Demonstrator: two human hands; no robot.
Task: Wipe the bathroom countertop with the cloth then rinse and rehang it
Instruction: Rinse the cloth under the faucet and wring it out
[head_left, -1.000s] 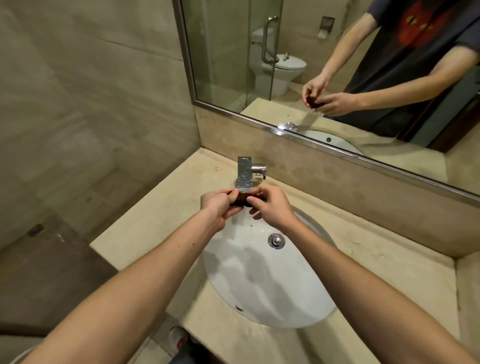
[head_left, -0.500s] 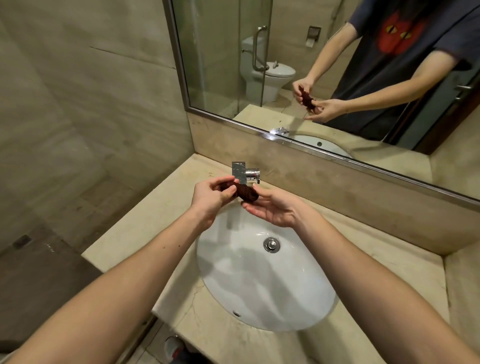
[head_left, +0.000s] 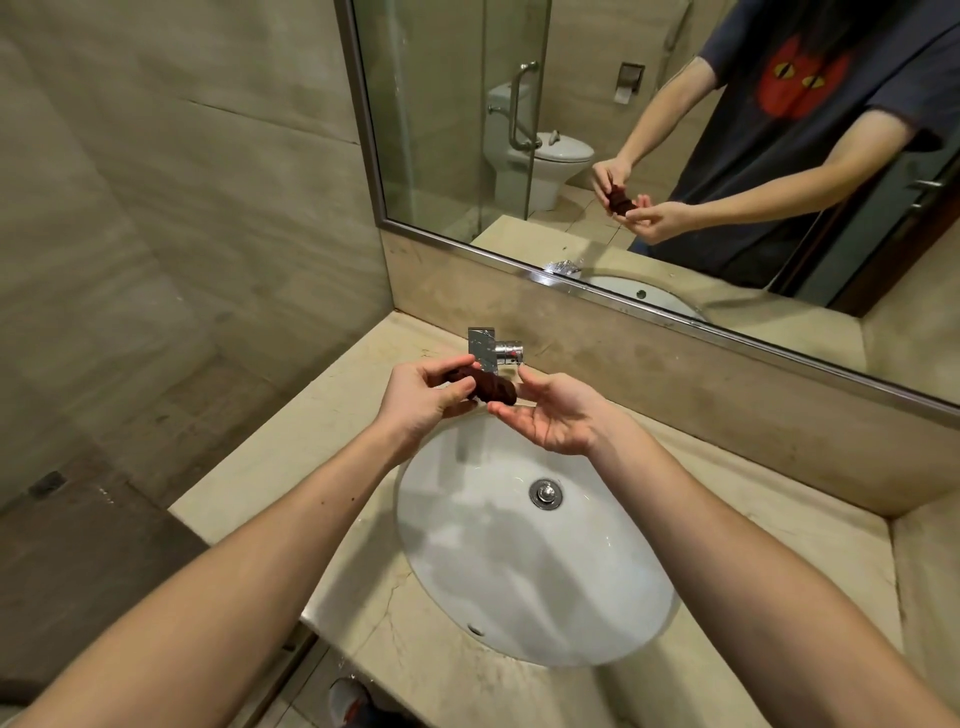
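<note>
A small dark brown cloth (head_left: 491, 388), wrung into a tight roll, hangs over the back of the white oval sink (head_left: 535, 587). My left hand (head_left: 423, 400) pinches its left end between thumb and fingers. My right hand (head_left: 553, 415) lies palm up with fingers spread, just below and right of the roll's other end, touching it at most lightly. The chrome tap (head_left: 491, 351) stands right behind the cloth. The beige marble countertop (head_left: 291, 462) surrounds the sink.
A large mirror (head_left: 571, 130) runs along the back wall and reflects a person's arms, a toilet and a glass shower screen. A tiled wall closes the left side. The counter's front edge drops to dark floor at lower left, where a shoe (head_left: 348, 699) shows.
Both hands gripped the twisted cloth a second ago. My right hand has since let go and opened palm up, while my left hand keeps the cloth. The view has shifted slightly.
</note>
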